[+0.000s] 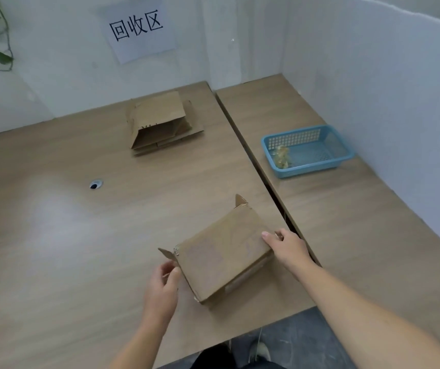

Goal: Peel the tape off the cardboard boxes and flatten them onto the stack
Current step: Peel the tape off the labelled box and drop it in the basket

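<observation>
A brown cardboard box (221, 251) lies near the front edge of the wooden table (67, 235), with small flaps sticking out at its left and far corners. My left hand (164, 284) grips the box's left edge, thumb against the side. My right hand (286, 247) holds the right edge, thumb on the top face. At the back of the table lies the stack of flattened boxes (160, 123), its top piece partly raised.
A blue plastic basket (306, 150) with crumpled tape scraps (281, 155) stands on the right table. A gap runs between the two tables. White walls enclose the back and right, with a paper sign (139, 27). A cable hole (96, 184) sits mid-left.
</observation>
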